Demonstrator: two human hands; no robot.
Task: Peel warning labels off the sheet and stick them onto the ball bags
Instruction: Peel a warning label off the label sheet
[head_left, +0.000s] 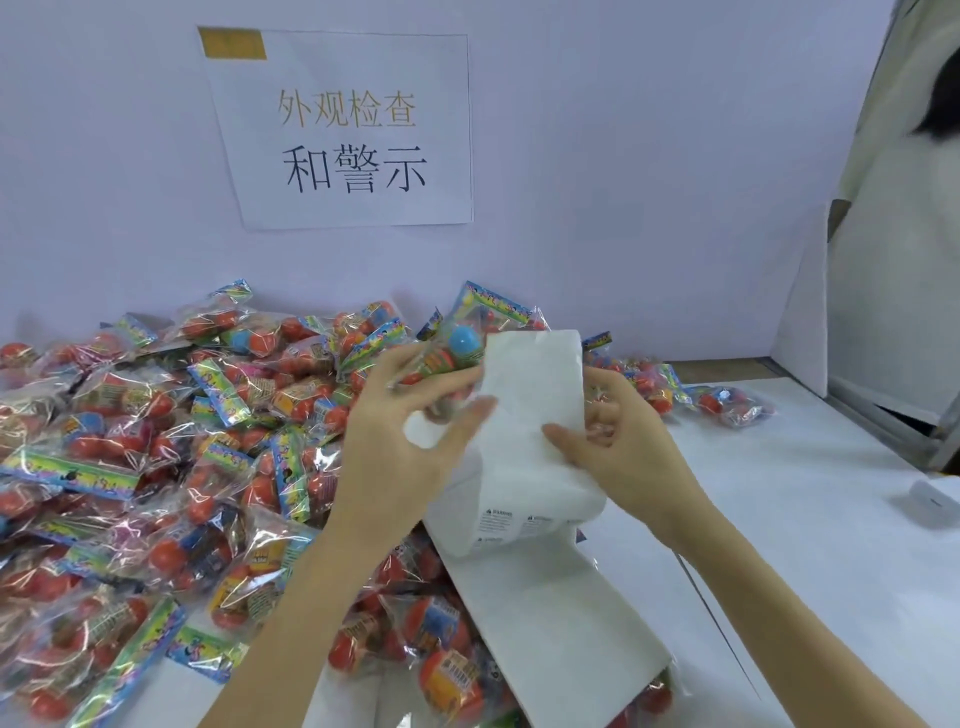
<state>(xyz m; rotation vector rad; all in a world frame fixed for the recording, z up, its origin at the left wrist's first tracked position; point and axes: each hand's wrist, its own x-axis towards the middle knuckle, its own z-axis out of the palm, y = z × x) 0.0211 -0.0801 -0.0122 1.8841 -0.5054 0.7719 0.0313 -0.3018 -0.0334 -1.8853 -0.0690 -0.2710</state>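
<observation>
**Both hands busy with the label sheet above the heap of ball bags**

The left hand (410, 436) is raised over the heap and holds one ball bag (447, 358) between the thumb and the curled fingers; the bag shows a blue ball and an orange one through the clear plastic. The index finger (470, 415) of this hand is stretched out toward the white label sheet (530, 467), and its tip lies on the sheet's left edge.

The right hand (618, 447) grips the sheet from the right side: the thumb presses on the front of the paper and the other fingers are curled behind it. The sheet is a long white strip. Its upper part stands up between the two hands, and its lower part hangs down and lies over the bags near the front of the table (805, 519). Small printed warning labels (501, 519) are visible in the middle of the strip.

The pile of ball bags (156, 467) covers the left half of the table. A paper sign (353, 135) with Chinese characters is fixed on the wall behind.
</observation>
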